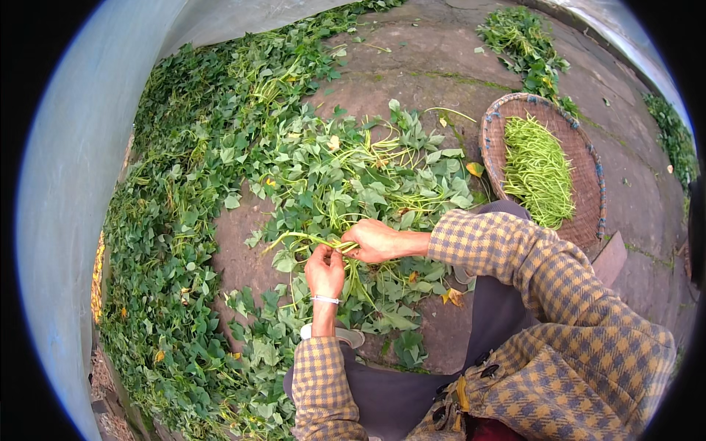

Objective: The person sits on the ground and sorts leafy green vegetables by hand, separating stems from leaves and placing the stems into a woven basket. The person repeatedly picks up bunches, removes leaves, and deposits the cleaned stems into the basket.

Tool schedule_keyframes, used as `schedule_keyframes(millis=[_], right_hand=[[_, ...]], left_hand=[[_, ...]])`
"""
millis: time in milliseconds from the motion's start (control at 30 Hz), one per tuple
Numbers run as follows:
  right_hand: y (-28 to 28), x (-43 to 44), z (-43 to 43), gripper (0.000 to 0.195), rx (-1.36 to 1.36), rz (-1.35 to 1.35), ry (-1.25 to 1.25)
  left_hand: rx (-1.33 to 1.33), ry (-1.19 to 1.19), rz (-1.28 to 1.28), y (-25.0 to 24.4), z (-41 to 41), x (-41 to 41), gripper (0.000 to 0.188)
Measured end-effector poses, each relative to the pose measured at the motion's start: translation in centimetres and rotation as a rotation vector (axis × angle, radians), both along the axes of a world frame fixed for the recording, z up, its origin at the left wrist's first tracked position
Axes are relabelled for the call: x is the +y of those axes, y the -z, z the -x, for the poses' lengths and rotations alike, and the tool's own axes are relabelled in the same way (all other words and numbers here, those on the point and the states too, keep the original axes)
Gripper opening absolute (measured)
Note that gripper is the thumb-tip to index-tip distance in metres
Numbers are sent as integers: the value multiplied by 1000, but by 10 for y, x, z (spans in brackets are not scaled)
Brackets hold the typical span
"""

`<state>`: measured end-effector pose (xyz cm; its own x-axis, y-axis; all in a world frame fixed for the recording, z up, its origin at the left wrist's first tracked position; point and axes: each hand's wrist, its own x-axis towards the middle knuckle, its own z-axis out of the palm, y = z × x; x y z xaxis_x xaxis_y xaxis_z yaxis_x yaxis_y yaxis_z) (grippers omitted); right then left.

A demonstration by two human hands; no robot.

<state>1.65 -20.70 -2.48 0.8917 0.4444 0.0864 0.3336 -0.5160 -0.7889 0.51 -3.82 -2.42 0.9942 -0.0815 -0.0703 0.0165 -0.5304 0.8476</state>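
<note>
My left hand (325, 271), with a pale bangle at the wrist, pinches a light green plant stem (300, 235) between thumb and fingertips. Close beside it on the right, my right hand (370, 241) is closed on several green stems that run on toward the left hand. Under and around both hands lies a loose heap of leafy green vines (342, 176) with some yellow leaves. To the right, a round woven basket (587, 193) with a rim bound in blue in places holds a pile of stripped light green stems (538, 171).
A long bank of leafy vines (171, 220) covers the left side. Another vine pile (524, 44) lies at the upper right. Plastic sheeting (83, 165) hangs at the far left. A flat slab (610, 259) lies below the basket, near my right sleeve.
</note>
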Motion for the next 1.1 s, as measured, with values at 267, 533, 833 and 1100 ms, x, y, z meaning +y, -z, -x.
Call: schedule_keyframes(millis=[267,533,833,1100], right_hand=[[1,-6,2,13,-125,274,-250],[2,-33,-25,12,52,-181,33],[10,-33,-25,17,657,-704,-161],[7,-27,-17,15,808,-814,-100]], left_hand=[[-48,324,-459,-6,5,7,10],[473,202,516,-15,6,21,6],[305,65,765,-23,-1,23,19],[244,-25,965,-22,-4,21,20]])
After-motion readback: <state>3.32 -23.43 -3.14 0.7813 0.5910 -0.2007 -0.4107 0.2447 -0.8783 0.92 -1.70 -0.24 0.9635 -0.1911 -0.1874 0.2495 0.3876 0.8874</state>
